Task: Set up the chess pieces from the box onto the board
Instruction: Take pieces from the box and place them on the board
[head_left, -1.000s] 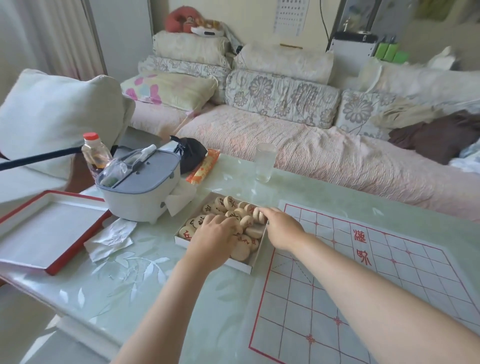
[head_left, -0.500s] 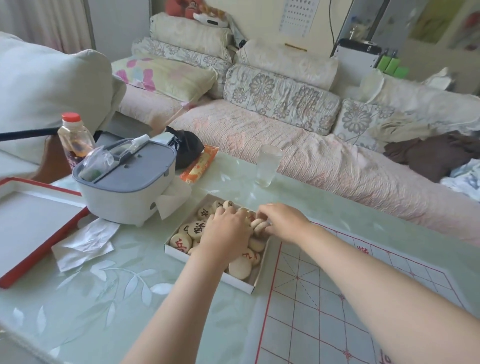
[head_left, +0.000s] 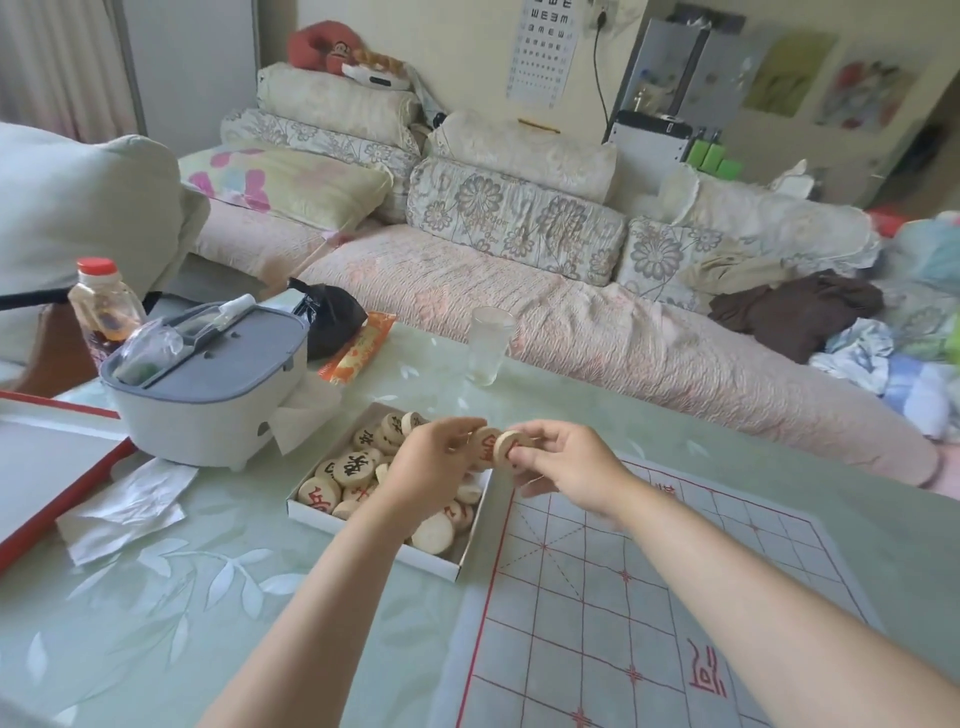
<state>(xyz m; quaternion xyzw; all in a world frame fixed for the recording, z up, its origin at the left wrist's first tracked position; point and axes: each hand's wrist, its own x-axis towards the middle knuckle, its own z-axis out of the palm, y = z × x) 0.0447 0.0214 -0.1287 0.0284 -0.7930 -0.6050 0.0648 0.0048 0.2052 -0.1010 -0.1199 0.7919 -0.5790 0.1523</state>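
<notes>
While the red-lined xiangqi board (head_left: 649, 597) lies bare across the lower right of the frame, I work from the biggest things down. The white cardboard box (head_left: 363, 530) sits just left of the board's near edge, at the frame's centre, with most of the wooden discs (head_left: 353, 465) heaped inside. Above the box's right rim I hold my left hand (head_left: 431, 467) and right hand (head_left: 566, 462) close together. My right fingers pinch a disc (head_left: 506, 447) edge-on; my left fingers close on a second red-marked disc (head_left: 485, 444) touching it. To do this step well, I judge I should part the two discs, read each face, keep a firm pinch on the rims, and set each flat on a line crossing, not inside a square. A loose pinch risks a disc dropping back into the heap.
</notes>
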